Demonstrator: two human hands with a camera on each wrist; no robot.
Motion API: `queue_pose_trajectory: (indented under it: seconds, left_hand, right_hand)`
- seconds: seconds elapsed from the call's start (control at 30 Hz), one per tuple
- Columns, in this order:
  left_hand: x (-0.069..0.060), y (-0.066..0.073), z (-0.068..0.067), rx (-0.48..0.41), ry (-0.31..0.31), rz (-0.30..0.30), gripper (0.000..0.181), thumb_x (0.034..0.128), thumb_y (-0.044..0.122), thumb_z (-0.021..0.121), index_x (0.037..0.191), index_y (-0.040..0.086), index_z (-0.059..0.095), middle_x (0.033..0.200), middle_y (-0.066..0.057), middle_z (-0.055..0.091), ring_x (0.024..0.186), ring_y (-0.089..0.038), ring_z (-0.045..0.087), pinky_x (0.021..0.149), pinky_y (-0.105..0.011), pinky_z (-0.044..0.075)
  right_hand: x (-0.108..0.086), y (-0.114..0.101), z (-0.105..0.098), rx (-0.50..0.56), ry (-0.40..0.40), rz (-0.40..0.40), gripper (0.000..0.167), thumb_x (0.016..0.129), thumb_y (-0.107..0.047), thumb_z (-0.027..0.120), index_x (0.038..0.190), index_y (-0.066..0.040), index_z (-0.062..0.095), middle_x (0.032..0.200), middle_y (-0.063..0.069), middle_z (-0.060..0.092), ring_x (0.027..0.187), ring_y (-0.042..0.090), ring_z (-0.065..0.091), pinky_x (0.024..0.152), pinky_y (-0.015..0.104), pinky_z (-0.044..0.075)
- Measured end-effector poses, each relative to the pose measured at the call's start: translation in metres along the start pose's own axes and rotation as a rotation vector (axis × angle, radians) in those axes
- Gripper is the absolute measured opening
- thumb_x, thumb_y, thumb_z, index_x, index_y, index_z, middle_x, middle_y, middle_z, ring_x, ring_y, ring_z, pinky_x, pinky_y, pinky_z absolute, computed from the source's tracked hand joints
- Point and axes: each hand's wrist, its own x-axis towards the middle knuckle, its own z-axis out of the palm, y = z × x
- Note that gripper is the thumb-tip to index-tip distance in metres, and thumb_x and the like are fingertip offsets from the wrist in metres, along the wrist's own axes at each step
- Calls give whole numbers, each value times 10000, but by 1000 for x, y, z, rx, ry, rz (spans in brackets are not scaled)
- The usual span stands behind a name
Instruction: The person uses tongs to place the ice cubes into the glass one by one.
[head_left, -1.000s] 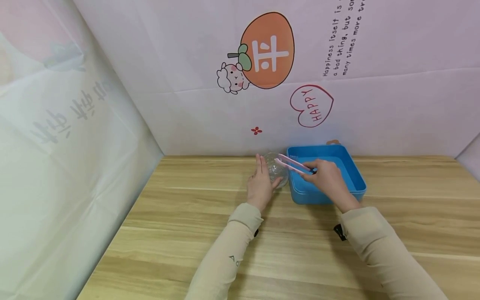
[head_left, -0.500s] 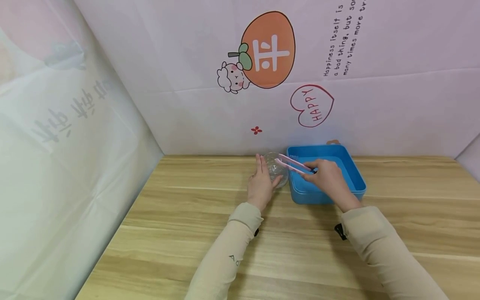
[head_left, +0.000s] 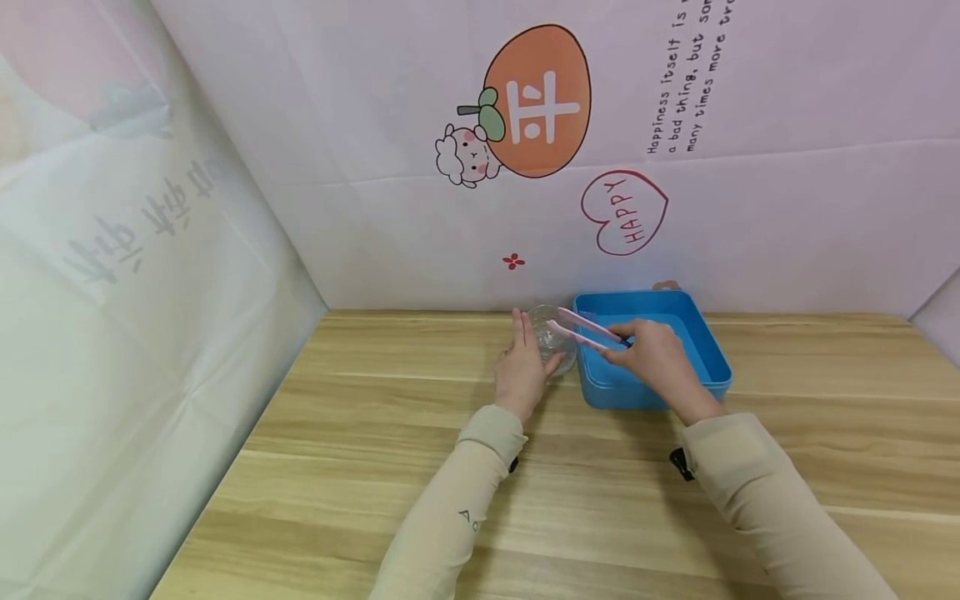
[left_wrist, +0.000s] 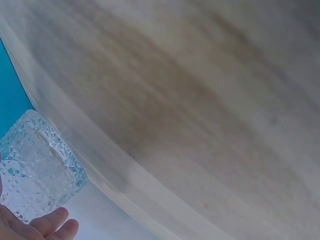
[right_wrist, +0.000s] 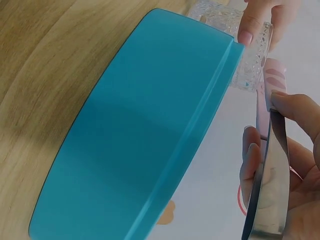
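Observation:
A clear cut-glass tumbler (head_left: pixel 553 354) stands on the table against the left side of a blue box (head_left: pixel 656 393). My left hand (head_left: pixel 519 371) holds the tumbler, fingers along its left side and thumb at the near side. In the right wrist view its diamond-cut wall (right_wrist: pixel 250 65) shows beside the thumb. My right hand (head_left: pixel 651 354) grips a pair of tongs (head_left: pixel 588 323) with pink tips and metal arms. The tongs reach over the box's left rim, their spread tips at the tumbler's mouth. No item between the tips can be made out.
The blue box is open-topped and sits near the printed backdrop (head_left: pixel 420 242) at the back of the wooden table (head_left: pixel 360 450). Another white sheet (head_left: pixel 187 317) hangs on the left. A black object (head_left: pixel 681 464) shows under my right wrist.
The tongs' tips stand slightly wider apart, the nearer one having shifted a little left and toward me. Both hands, the tumbler and the box stay in place.

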Motion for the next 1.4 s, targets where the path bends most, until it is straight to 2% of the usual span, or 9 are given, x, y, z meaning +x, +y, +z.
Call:
queue_pose_trajectory:
  seconds: [0.27, 0.47, 0.63, 0.77, 0.87, 1.07, 1.2, 1.4]
  left_hand:
    - [0, 1, -1, 20, -9, -5, 879, 916, 558, 509, 1521, 16, 174, 1609, -117, 170, 731, -165, 653, 914, -322, 517]
    - [-1, 0, -1, 41, 17, 9, 879, 912, 557, 521, 1513, 4, 198, 1599, -127, 202, 855, -180, 686, 904, -331, 519]
    - [-1, -1, 0, 57, 35, 30, 871, 916, 554, 518, 1508, -6, 209, 1591, -138, 224, 939, -180, 684, 885, -326, 523]
    - [-1, -1, 1, 56, 34, 32, 869, 918, 557, 512, 1508, -6, 210, 1592, -140, 222, 936, -184, 687, 894, -327, 522]
    - [-1, -1, 1, 55, 27, 27, 871, 918, 560, 508, 1510, -1, 204, 1595, -138, 212, 900, -184, 690, 901, -326, 521]
    - [0, -2, 3, 67, 28, 23, 873, 915, 567, 507, 1512, 6, 205, 1597, -133, 209, 852, -173, 689, 902, -321, 522]
    - [-1, -1, 1, 59, 17, 19, 874, 916, 562, 509, 1515, 9, 196, 1600, -132, 199, 889, -181, 690, 932, -330, 513]
    - [-1, -1, 0, 58, 13, 21, 872, 916, 559, 512, 1513, 5, 199, 1599, -134, 202, 873, -187, 689, 938, -339, 511]
  right_hand:
    - [0, -1, 0, 4, 9, -26, 433, 829, -166, 721, 1180, 74, 639, 1088, 299, 652, 667, 233, 594, 470, 255, 408]
    - [3, 3, -4, 13, 62, -28, 462, 826, -166, 726, 1198, 86, 621, 1025, 297, 650, 743, 288, 629, 563, 311, 513]
    - [10, 9, -9, -3, 109, 14, 483, 839, -193, 715, 1224, 78, 605, 1038, 304, 644, 759, 317, 638, 518, 285, 478]
    - [15, 13, -11, 10, 111, 81, 502, 858, -205, 692, 1251, 87, 579, 1079, 320, 637, 730, 310, 610, 473, 249, 414]
    - [20, 17, -11, 15, 102, 131, 508, 872, -214, 683, 1260, 93, 567, 1126, 326, 627, 776, 333, 599, 518, 295, 464]
    - [26, 24, -5, 13, 62, 212, 500, 894, -205, 665, 1271, 103, 550, 1175, 331, 608, 892, 383, 601, 736, 444, 552]
    - [28, 30, 0, -11, 22, 244, 493, 915, -193, 635, 1283, 116, 528, 1192, 346, 589, 961, 422, 605, 846, 525, 528]
    - [29, 38, 6, 0, -26, 289, 488, 923, -192, 624, 1285, 119, 524, 1213, 344, 578, 1031, 445, 582, 904, 575, 488]
